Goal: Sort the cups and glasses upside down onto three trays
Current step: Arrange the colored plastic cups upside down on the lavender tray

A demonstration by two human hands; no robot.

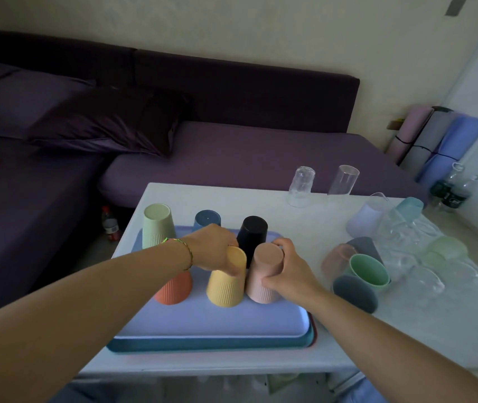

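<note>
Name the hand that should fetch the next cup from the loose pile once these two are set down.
Right. The right hand, gripping the pink cup, is beside the loose pile right of the tray. The left hand, on the yellow cup, would likely have to reach across both cups.

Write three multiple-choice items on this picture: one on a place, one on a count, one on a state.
1. Where does the orange cup stand?
A. On the top tray
B. On the bed
C. In the heap of glasses

2. How many cups stand upside down on the top tray?
A. Three
B. Six
C. Nine

3. What is the right grip doing?
A. Lying flat on the table
B. Holding the pink cup
C. Hanging idle

Answers:
1. A: it sits mouth-down on the tray's lavender surface.
2. B: six cup bases point up there.
3. B: its fingers and thumb curl round the pink cup.
</note>
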